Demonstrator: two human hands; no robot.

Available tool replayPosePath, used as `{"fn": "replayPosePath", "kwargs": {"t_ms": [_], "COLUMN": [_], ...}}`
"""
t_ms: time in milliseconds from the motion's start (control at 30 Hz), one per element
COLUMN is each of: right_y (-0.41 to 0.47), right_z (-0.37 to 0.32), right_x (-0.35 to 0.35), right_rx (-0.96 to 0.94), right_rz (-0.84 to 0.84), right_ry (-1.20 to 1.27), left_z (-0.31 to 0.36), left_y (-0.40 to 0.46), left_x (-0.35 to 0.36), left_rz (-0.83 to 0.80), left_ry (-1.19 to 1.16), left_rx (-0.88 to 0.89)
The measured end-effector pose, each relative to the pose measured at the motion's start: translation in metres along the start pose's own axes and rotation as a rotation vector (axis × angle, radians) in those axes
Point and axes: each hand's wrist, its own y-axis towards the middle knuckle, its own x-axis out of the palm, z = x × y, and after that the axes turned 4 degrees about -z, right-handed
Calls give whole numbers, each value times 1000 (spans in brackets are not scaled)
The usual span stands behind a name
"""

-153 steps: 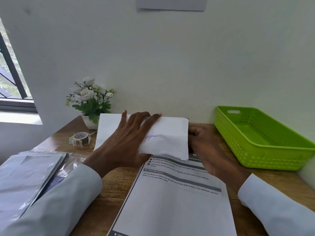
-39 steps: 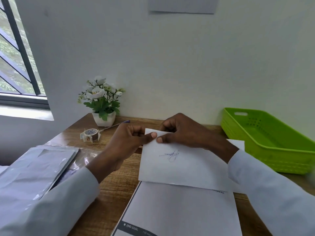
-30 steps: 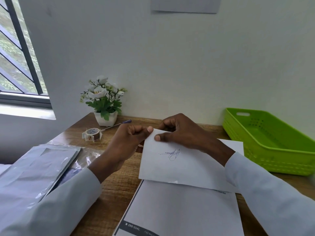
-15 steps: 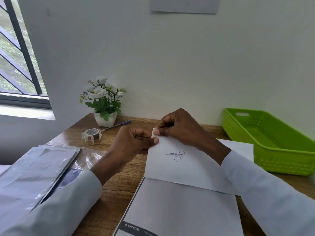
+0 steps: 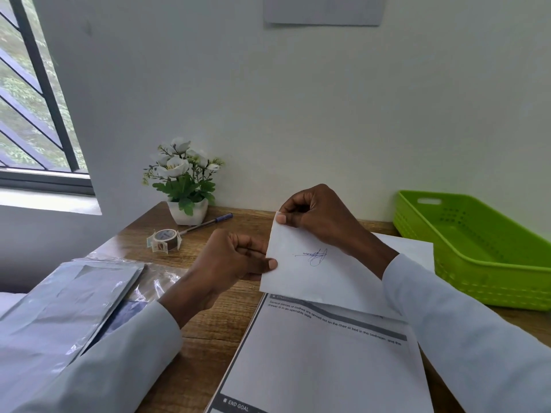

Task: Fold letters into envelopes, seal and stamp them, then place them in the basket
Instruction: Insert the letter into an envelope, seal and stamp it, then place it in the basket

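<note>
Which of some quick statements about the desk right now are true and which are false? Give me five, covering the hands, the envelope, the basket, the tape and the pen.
1. Both hands hold the white envelope. True: the left hand pinches its left edge, the right hand its top corner.
2. The green basket already holds an envelope. False: no envelope shows in it.
3. The envelope bears a blue pen scribble. True.
4. The tape roll lies inside the basket. False: it sits on the wooden desk near the flower pot.
5. The pen is in the left hand. False: it lies on the desk beside the pot.
</note>
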Motion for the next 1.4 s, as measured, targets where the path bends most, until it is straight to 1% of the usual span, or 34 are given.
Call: {"fn": "replayPosePath", "kwargs": {"t_ms": [133,233,300,367,467,600,733,833,933,1033,1100,1133,1167,1200,1333,1400], "right_y": [6,5,3,0,-7,-13,-28,-43,-53,-66,-83,-92,-99,-105,-113,-114], "right_z": [5,8,10,9,6,12,29,38,51,63,58,52,45,39,28,31], "right_x": [-1,8,13,14,16,0,-37,-68,-77,-57,-35,-26,-18,-13,2,7], "right_rx": [7,12,14,10,-11,9,120,233,349,365,327,307,288,280,273,288], "right_rz": [3,-29,-54,-95,-150,-202,-284,-315,-269,-94,30,60,52,6,-264,-346], "right_ry": [29,60,111,159,186,112,43,13,-5,-176,-325,-358,-367,-378,-465,-482], "left_z": [1,1,2,2,5,7,14,19,19,7,-3,-7,-11,-14,-23,-26], "left_y": [0,0,0,0,2,2,-4,-9,-10,-10,-12,-15,-19,-23,-27,-25], "left_x": [-3,-8,-8,-5,1,0,-14,-30,-43,-47,-43,-39,-33,-26,-6,-1], "left_rz": [-67,-152,-179,-109,47,143,200,262,284,291,281,252,217,181,-50,-181], "left_ry": [71,154,166,120,52,102,134,115,151,329,578,728,856,949,1117,1183], "left_rx": [-80,-158,-172,-120,-35,-18,-13,-14,-48,-107,-124,-115,-102,-76,57,37]}}
